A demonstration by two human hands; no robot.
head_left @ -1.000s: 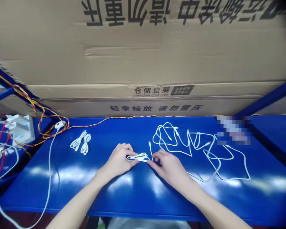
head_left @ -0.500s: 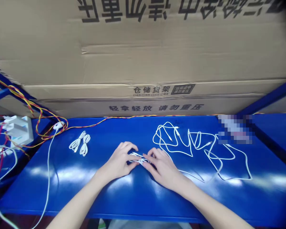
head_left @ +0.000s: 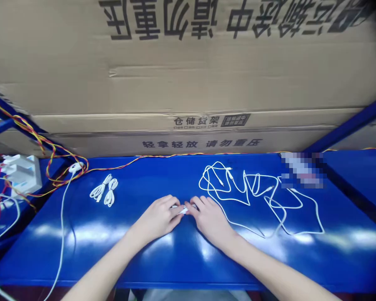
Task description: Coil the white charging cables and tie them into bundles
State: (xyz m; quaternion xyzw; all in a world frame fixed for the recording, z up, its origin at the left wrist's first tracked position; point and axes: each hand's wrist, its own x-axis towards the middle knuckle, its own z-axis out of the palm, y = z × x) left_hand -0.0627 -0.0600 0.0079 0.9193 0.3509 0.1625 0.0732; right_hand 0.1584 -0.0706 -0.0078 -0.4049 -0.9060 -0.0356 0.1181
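Note:
My left hand and my right hand meet at the middle of the blue shelf top. Between their fingertips they pinch a small folded white cable bundle, mostly hidden by my fingers. To the right of my right hand lies a loose tangle of white cables, with thin plug ends among the loops. Two neatly folded white cables rest side by side to the left of my left hand.
A large cardboard box with printed characters stands along the back of the shelf. A red-and-yellow twisted wire runs along the back edge, near a white cable with a clip. A white multi-port block sits at far left. A blurred patch covers something at back right.
My hands have drawn closer together, and the white bundle is now folded tighter between my fingertips. The view has tilted slightly.

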